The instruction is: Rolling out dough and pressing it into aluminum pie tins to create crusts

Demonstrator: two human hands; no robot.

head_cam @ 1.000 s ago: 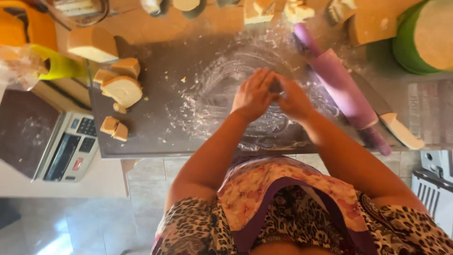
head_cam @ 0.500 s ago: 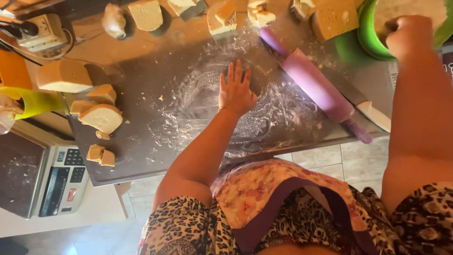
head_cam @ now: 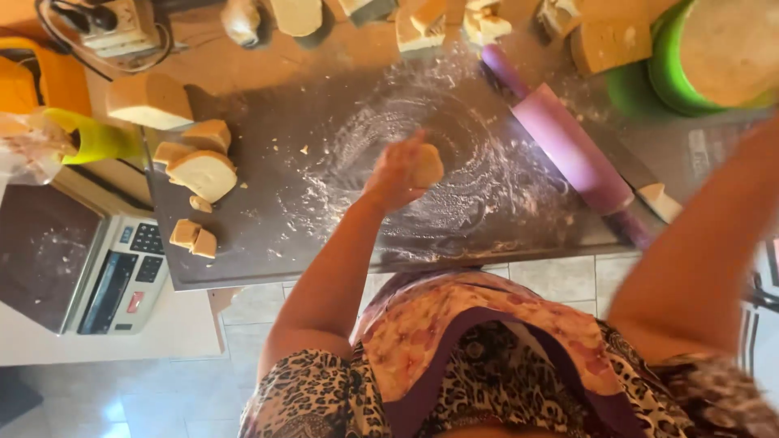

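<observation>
My left grip [head_cam: 398, 172] closes on one dough piece [head_cam: 428, 165] over the floured tabletop [head_cam: 324, 219], one rolling pin [head_cam: 568, 150] near; right grip unseen

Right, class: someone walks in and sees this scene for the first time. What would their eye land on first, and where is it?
Probably the left hand, mid-frame, holding a small dough ball above the floured dark worktop. Next, the purple rolling pin lying diagonally to its right, and the bright green bowl at the top right corner. The right hand is out of view; only the blurred arm shows.
</observation>
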